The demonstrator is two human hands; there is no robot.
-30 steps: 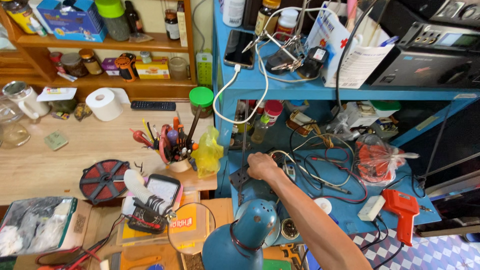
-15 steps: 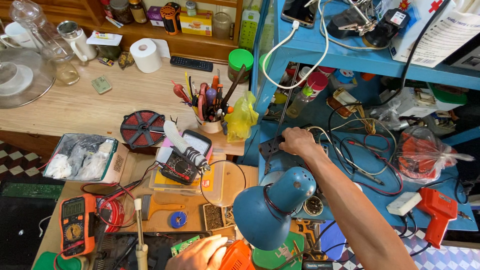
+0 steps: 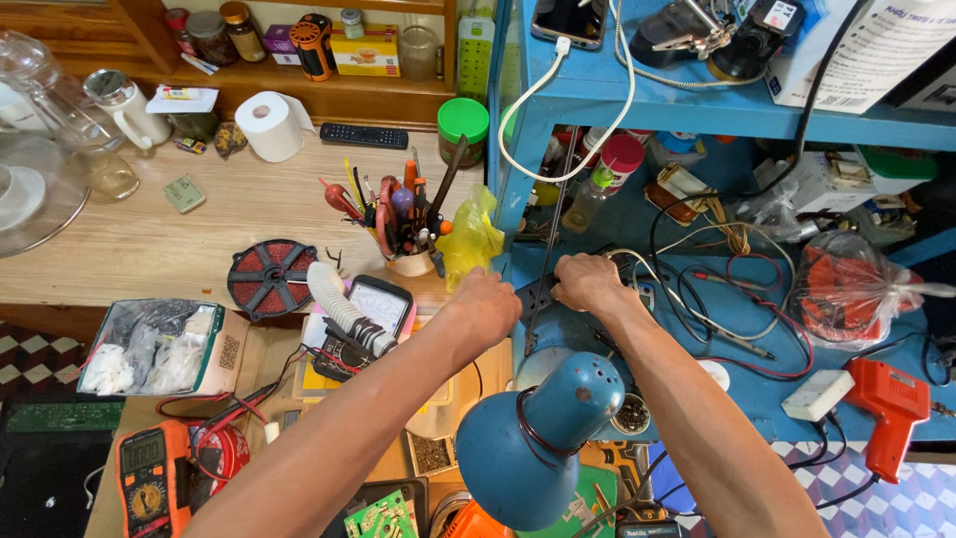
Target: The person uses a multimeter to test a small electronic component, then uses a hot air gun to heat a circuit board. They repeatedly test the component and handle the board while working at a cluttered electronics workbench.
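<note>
Both my hands meet at the near left corner of the blue workbench (image 3: 757, 389). My left hand (image 3: 485, 302) and my right hand (image 3: 588, 281) each grip an end of a small black block-shaped device (image 3: 533, 293) with cables running from it. A thin metal rod (image 3: 545, 259) stands just behind it. A blue desk lamp head (image 3: 533, 448) sits below my forearms and hides the bench under them.
A cup of pens and tools (image 3: 403, 224), a yellow bag (image 3: 471, 239), a red wire spool (image 3: 271, 276) and an analog meter (image 3: 363, 319) lie to the left. An orange multimeter (image 3: 149, 478) is bottom left. Tangled leads (image 3: 737, 299), a bagged orange item (image 3: 841, 289) and a red heat gun (image 3: 891, 408) lie right.
My left hand has risen from the bottom of the view to the black device and taken hold beside my right hand. The view has shifted a little to the left.
</note>
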